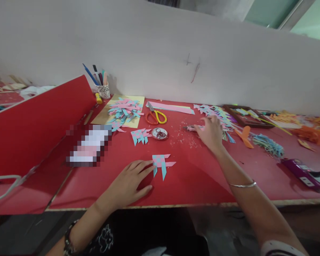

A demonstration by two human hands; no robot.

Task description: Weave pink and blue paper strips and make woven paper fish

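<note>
My left hand (132, 181) lies on the red table with its fingers stretched out, fingertips touching the left edge of a woven pink-and-blue paper fish (159, 161). Farther back to the right, my right hand (212, 133) has its fingers bent round a slim pen-shaped tool (190, 128) with a dark tip, lying low over the table. The hand hides part of the tool. Another woven paper fish (140, 136) sits beside a small round dish (160, 133) with dark, thin loops in it. Behind the right hand is a heap of finished-looking woven paper pieces (206, 109).
Scissors (156, 116) with red and yellow handles lie near a pile of woven paper pieces (125, 109) on a yellow sheet. Paper strips (170, 107) are at the back. A blurred phone-like object (90, 145), a pen cup (103, 90) and a purple power strip (306, 174) stand around.
</note>
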